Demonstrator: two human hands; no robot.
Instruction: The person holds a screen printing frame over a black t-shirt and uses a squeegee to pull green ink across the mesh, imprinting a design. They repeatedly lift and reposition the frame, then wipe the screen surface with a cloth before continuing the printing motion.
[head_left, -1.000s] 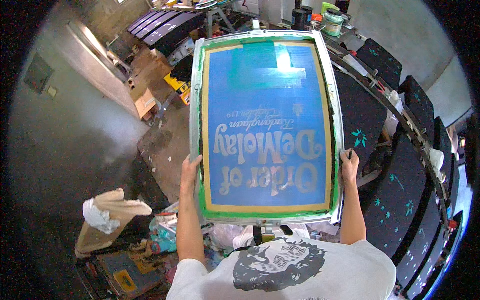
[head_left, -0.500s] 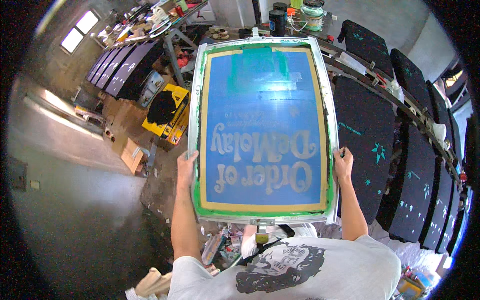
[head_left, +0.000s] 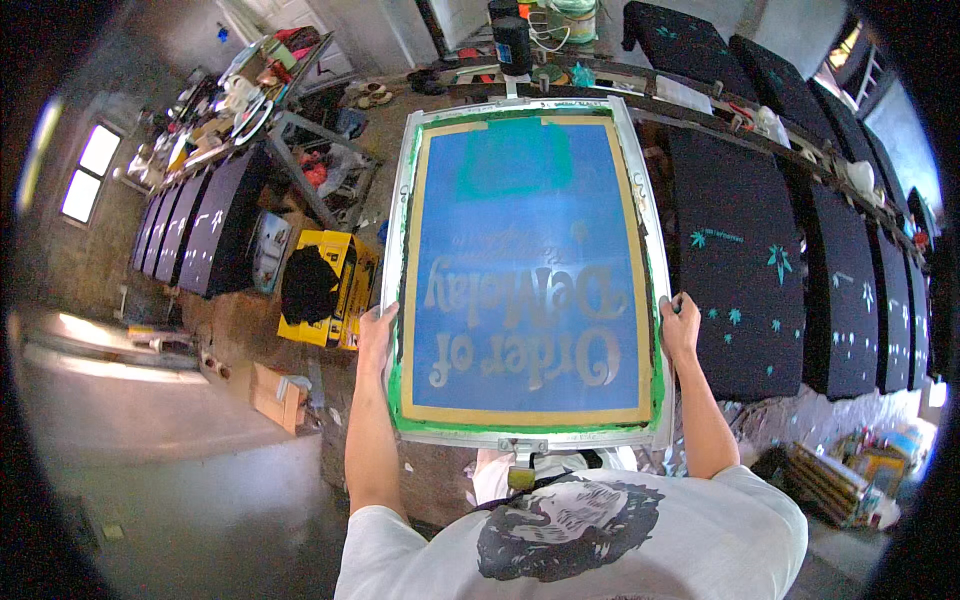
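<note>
A framed printing screen (head_left: 530,210) is held up in front of me, its blue mesh bordered by tan tape and green edging in a pale metal frame. Large upside-down lettering shows on the mesh, and a teal patch lies near its far end. My left hand (head_left: 376,332) is closed round the left side rail, thumb on top. On the opposite rail my right hand (head_left: 681,325) is closed likewise, at about the same height. A metal clamp (head_left: 522,470) with a yellowish block sticks out from the frame's near edge. Fingers under the frame are hidden.
Black cloth panels with teal and white leaf prints (head_left: 740,260) stand in a row at right, along a rail (head_left: 790,150). A yellow box (head_left: 345,290) with black cloth lies left. Beyond are a cluttered table (head_left: 240,110) and dark bottles (head_left: 512,45). Cartons (head_left: 835,485) lie lower right.
The surroundings have shifted: the table and yellow box sit lower, and the bottles lie further left. The screen stays in both hands, nearly unmoved before me; the glare on its mesh has faded.
</note>
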